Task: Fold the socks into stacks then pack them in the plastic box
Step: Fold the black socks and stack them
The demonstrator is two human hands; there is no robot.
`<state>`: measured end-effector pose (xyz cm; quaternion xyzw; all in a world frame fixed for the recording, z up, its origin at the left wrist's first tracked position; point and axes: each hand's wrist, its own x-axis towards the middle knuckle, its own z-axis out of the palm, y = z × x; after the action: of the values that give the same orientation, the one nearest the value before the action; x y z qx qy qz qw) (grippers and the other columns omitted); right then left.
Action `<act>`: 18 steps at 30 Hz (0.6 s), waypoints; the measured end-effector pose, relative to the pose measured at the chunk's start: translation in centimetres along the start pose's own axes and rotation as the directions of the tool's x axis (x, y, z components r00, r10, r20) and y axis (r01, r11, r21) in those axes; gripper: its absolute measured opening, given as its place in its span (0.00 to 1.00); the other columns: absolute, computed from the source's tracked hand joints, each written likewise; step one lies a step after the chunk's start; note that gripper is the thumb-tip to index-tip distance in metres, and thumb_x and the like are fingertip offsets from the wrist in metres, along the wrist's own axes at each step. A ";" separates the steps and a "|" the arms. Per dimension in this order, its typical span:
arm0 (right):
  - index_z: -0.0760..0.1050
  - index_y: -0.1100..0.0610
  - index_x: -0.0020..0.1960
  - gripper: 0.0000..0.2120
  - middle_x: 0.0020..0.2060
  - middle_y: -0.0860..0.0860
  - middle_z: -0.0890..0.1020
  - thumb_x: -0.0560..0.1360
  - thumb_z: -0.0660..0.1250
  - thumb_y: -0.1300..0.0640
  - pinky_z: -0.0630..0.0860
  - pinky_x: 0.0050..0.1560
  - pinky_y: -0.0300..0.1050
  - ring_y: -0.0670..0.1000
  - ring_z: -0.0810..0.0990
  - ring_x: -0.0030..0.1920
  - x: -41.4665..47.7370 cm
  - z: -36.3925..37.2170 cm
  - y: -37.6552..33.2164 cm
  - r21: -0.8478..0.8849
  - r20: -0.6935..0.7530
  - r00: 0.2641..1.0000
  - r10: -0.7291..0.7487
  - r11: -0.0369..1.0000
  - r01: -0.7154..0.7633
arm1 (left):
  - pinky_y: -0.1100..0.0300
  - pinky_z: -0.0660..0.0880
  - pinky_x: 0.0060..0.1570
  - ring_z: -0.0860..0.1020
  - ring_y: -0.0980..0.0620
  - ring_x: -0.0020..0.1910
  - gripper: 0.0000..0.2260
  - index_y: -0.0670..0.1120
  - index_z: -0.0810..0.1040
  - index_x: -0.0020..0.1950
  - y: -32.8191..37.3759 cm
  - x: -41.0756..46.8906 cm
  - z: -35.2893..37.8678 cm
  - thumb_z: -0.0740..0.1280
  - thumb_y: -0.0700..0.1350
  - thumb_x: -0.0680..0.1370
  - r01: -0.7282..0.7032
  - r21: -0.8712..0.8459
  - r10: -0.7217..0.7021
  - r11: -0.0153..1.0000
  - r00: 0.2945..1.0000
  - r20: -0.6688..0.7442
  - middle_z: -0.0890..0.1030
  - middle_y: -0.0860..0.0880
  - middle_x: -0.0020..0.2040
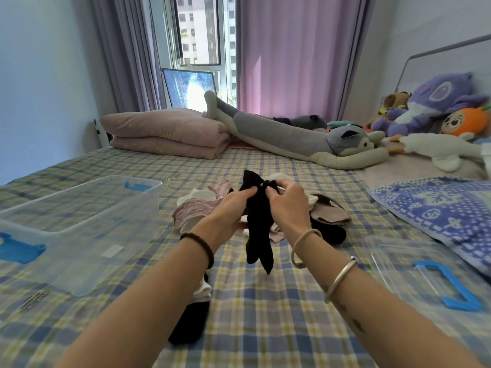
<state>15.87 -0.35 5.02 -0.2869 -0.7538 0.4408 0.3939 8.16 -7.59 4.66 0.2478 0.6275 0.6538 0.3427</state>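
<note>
Both hands hold a pair of black socks (pixel 259 229) up above the checked bed. My left hand (pixel 231 211) pinches their left edge and my right hand (pixel 287 205) grips the top right, so the toes hang down. Behind them lies a loose pile of socks (pixel 196 211), pink, white, beige and black. A small stack of folded socks (pixel 195 312), white over black, sits under my left forearm. The clear plastic box (pixel 79 224) with blue clips stands open at the left.
The box's clear lid (pixel 425 269) with a blue handle lies at the right. A blue patterned pillow (pixel 446 211) is beyond it. A folded pink quilt (pixel 170 136), a long grey plush dog (pixel 305 139) and other plush toys (pixel 438 112) line the far side.
</note>
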 end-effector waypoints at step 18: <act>0.65 0.62 0.57 0.17 0.57 0.62 0.75 0.74 0.49 0.76 0.77 0.40 0.42 0.53 0.78 0.50 0.7 -1.1 -1.7 0.602 0.339 0.922 0.189 0.709 -0.367 | 0.65 0.72 0.38 0.78 0.53 0.37 0.01 0.43 0.79 0.42 1.4 -1.6 0.3 0.68 0.39 0.73 -0.276 0.458 0.253 0.845 0.961 0.113 0.79 0.48 0.37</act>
<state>16.30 -0.03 7.11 -0.1835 -0.5425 0.7635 0.2984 9.23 -8.54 6.22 0.4229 0.7184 0.5171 0.1943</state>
